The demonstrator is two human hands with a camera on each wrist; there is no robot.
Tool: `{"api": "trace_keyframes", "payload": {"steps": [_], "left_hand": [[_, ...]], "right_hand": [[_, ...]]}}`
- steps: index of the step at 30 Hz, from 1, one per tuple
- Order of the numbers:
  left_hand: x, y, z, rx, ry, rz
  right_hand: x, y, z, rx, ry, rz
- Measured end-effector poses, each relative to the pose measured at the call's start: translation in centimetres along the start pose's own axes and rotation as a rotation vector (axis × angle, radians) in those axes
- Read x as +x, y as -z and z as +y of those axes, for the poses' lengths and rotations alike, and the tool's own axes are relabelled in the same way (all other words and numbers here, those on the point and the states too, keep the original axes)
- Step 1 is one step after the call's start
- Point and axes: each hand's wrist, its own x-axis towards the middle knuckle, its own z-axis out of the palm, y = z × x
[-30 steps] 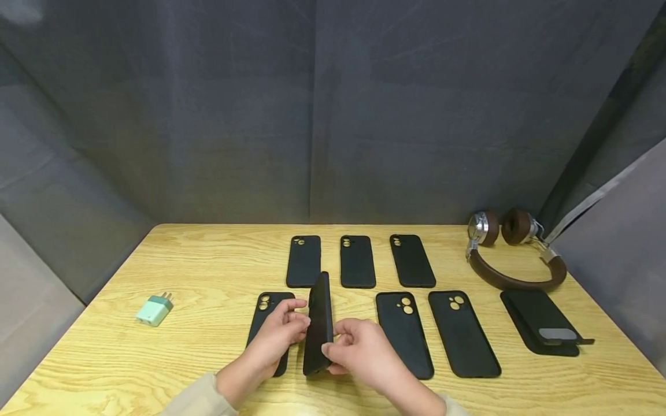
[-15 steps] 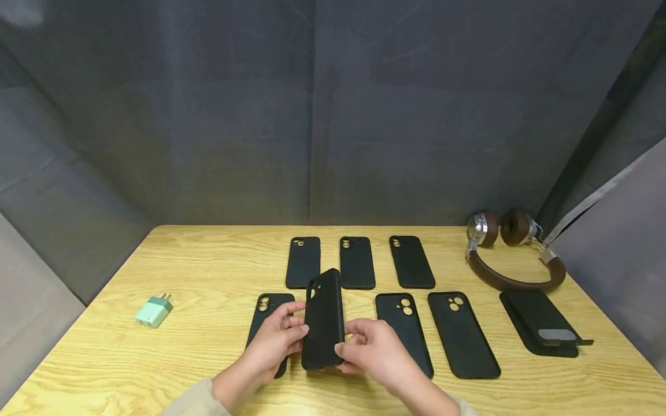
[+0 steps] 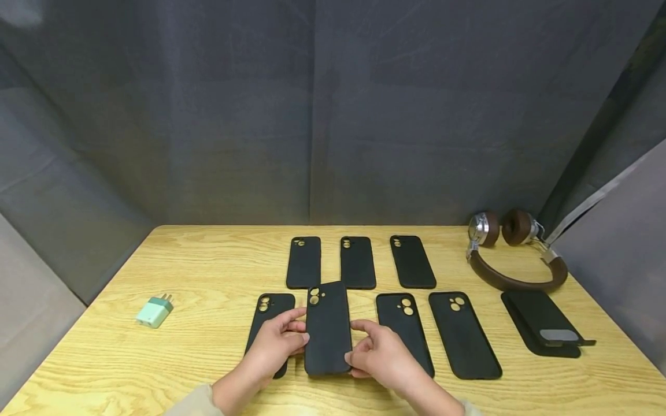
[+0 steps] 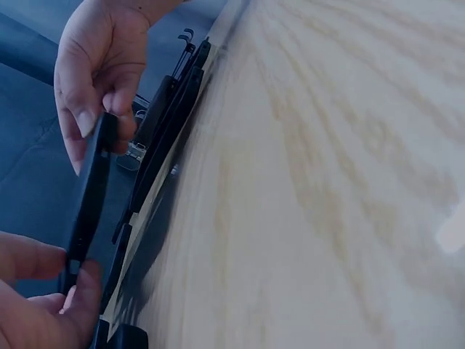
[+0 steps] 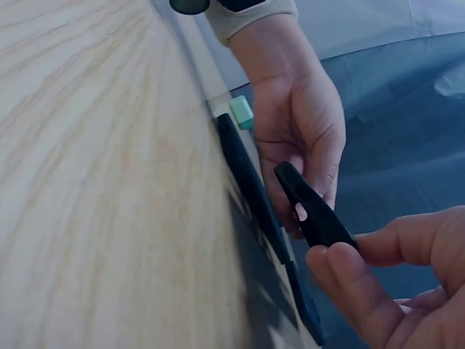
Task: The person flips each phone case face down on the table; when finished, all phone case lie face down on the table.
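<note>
A black phone case [image 3: 329, 332] is held just above the table in front of me, its camera cutouts at the upper left. My left hand [image 3: 274, 345] pinches its left edge between thumb and fingers. On the opposite long edge, my right hand [image 3: 384, 355] grips the case near its lower corner. The left wrist view shows the case [image 4: 91, 193] edge-on and off the wood, spanning both hands. From the right wrist, a cutout in the end of the case [image 5: 312, 211] is visible. Another black phone case [image 3: 270, 309] lies partly hidden under my left hand.
Three black cases, including a middle one [image 3: 358, 263], form the back row. Two more, one being the outer case [image 3: 465, 335], lie to the right. Brown headphones [image 3: 515, 283] and a black stand-like item [image 3: 546, 323] sit far right; a mint plug adapter [image 3: 155, 311] is left.
Between both hands, the phone case has turned from edge-on to showing its broad face, and its top has lowered. My right hand has shifted slightly right. The other objects stay put.
</note>
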Motion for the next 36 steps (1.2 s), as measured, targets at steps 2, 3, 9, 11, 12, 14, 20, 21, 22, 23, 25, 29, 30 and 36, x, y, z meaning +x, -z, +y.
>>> {"api": "trace_keyframes", "payload": {"steps": [2,3,9,11,12,14,20,21,22,23,25,29,30,36], "left_hand": [[0.0,0.0,0.1,0.051,0.004,-0.002],[0.1,0.0,0.1,0.076,0.007,-0.004],[0.4,-0.3,0.4,0.192,0.014,-0.027],[0.5,-0.3,0.4,0.229,0.015,-0.033],[0.6,-0.4,0.4,0.252,0.015,-0.032],[0.6,-0.5,0.4,0.295,0.015,-0.03],[0.6,-0.8,0.6,0.418,-0.006,-0.027],[0.7,-0.9,0.7,0.447,-0.013,-0.029],[0.7,-0.9,0.7,0.476,-0.023,-0.03],[0.8,-0.9,0.8,0.508,-0.033,-0.031],[0.8,-1.0,0.8,0.567,-0.047,-0.035],[0.8,-1.1,0.9,0.641,-0.062,-0.037],[0.8,-1.2,0.9,0.651,-0.062,-0.037],[0.6,-1.7,0.9,0.788,-0.103,-0.024]], "right_hand": [[0.1,0.0,0.2,-0.016,0.006,-0.01],[0.2,0.0,0.4,-0.022,0.006,-0.014],[0.8,-0.1,1.3,-0.104,-0.014,-0.004],[0.9,-0.1,1.6,-0.132,-0.013,0.001],[0.9,-0.1,1.7,-0.147,-0.012,0.002],[1.0,-0.1,1.9,-0.168,-0.003,0.001],[1.3,-0.1,1.9,-0.258,0.014,0.009],[1.4,-0.1,1.9,-0.274,0.016,0.01],[1.5,-0.2,1.9,-0.29,0.02,0.012],[1.5,-0.2,1.8,-0.302,0.025,0.014],[1.6,-0.3,1.8,-0.329,0.036,0.017],[1.8,-0.5,1.8,-0.372,0.049,0.023],[1.8,-0.5,1.8,-0.38,0.046,0.024],[2.0,-0.7,1.6,-0.423,0.029,0.039]]}}
